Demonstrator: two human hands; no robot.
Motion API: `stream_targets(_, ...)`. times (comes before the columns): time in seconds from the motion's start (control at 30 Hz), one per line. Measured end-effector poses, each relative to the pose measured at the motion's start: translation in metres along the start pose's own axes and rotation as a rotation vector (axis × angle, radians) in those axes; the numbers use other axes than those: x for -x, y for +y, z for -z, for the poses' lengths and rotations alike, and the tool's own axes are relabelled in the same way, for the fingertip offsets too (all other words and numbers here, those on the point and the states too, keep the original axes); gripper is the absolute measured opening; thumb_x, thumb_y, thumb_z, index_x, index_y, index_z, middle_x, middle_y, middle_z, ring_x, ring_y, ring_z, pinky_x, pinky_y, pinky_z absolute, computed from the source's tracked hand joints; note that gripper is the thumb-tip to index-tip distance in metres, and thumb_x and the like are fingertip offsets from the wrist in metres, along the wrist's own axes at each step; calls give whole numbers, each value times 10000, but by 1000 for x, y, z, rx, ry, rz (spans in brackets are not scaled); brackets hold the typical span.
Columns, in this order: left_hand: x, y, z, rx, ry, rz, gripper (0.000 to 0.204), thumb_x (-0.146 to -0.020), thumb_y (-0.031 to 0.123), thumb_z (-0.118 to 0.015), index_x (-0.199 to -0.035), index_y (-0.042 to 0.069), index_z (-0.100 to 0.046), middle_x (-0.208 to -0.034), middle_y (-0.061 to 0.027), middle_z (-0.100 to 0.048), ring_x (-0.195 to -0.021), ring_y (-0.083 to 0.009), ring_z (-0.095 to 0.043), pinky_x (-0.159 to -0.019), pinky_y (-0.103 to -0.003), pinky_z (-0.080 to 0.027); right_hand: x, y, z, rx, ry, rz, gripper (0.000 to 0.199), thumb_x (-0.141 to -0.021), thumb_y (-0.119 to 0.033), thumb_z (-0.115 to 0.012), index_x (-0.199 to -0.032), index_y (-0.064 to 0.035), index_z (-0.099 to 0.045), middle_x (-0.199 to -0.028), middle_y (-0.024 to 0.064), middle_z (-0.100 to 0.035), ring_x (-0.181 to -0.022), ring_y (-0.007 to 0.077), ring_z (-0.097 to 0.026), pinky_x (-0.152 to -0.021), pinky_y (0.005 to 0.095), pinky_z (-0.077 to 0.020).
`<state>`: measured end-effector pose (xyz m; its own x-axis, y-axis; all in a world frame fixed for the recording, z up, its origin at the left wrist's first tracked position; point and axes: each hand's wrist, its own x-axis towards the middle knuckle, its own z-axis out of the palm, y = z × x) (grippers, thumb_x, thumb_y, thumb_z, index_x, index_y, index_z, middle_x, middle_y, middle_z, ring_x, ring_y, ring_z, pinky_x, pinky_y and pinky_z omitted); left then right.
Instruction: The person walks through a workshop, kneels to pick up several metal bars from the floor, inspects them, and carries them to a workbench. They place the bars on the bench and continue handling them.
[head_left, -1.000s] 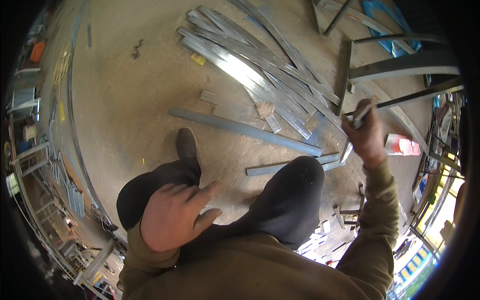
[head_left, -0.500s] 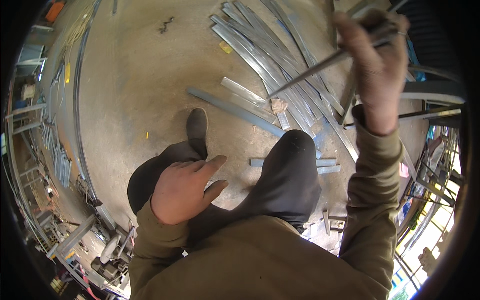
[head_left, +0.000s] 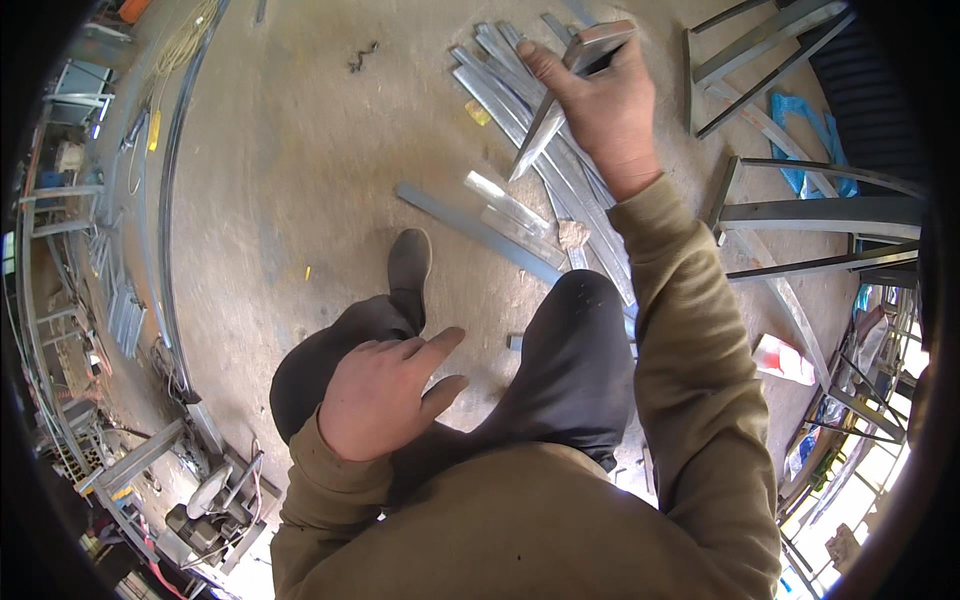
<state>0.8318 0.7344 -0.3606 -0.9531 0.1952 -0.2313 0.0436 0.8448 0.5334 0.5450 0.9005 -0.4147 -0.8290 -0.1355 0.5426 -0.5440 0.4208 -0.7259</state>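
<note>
Concrete workshop floor, w/ steel lengths piled roughly parallel, prob. to stay handy. Right hand wraps round one end of a rect. metal tube above 'em, far end angled down, prob. for better control. Left hand hovers, fingers loosely spread, near my left thigh, nothing visible in it, likely for balance.

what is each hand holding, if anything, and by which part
The right hand grips a metal bar near its upper end in the picture; the left hand holds nothing.
</note>
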Motion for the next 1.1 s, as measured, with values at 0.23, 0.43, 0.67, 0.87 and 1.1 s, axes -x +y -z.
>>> stream_targets(0.23, -11, 7, 11, 31, -16, 113, 433, -875, 280, -754, -1246, 79, -659, -873, -120, -707, -805, -330, -688, -716, -423, -546, 22, -24, -4, -25, 18, -213, 555, -762, -394, -895, -1065, -62, -569, -855, 163, -728, -779, 317, -743, -668, 403, -594)
stream_targets(0.43, -30, 8, 15, 38, 135, 150, 521, -859, 303, -788, -1291, 49, -648, -1101, -182, -708, -1001, -373, -678, -876, -440, -548, 62, -41, -1, -124, 64, -140, 419, -776, -292, -876, -971, -80, -572, -792, 132, -692, -719, 333, -701, -626, 410, -557)
stream_targets(0.67, -111, 28, 46, 272, 641, -417, 686, -911, 317, -763, -1431, -39, -491, -1406, -258, -550, -1307, -402, -546, -1098, -454, -450, 78, -47, 7, -20, 87, -165, 430, -787, -228, -873, -1050, -57, -578, -815, 73, -620, -722, 237, -631, -676, 380, -528)
stream_targets(0.87, -171, 46, 40, 296, 607, -389, 400, -967, 265, -653, -1280, 20, -617, -1255, -189, -651, -1151, -392, -620, -1017, -461, -487, 74, -31, -6, -536, -148, -148, 398, -992, -93, -603, -1368, 3, -511, -1277, 151, -607, -1188, 266, -607, -998, 375, -486)
stream_targets(1.1, -179, 22, 53, 502, 592, -273, 262, -1034, 253, -563, -1083, 9, -643, -995, -220, -691, -946, -429, -657, -782, -499, -520, 102, 142, 8, -300, -240, -429, 462, -928, -93, -583, -1370, 26, -517, -1275, 170, -604, -1177, 285, -603, -970, 387, -493)
